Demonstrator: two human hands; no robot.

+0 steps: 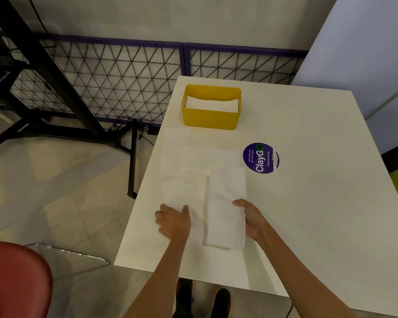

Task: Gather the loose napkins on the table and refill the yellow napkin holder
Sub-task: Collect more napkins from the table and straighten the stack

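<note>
The yellow napkin holder (210, 117) stands at the far left of the white table (308, 191), with a stack of white napkins (211, 103) inside it. Several loose white napkins (189, 157) lie flat on the table between the holder and me. My right hand (251, 218) grips the right edge of a long folded napkin (226, 207), lifted a little off the table. My left hand (174, 220) rests fingers-down on another loose napkin (177, 193) near the table's left edge.
A round purple "ClayGo" sticker (260, 158) is stuck on the table right of the napkins. A red stool (14, 281) stands at the lower left. A black wire fence (124, 81) and black table legs (132, 161) stand beyond the table's left edge.
</note>
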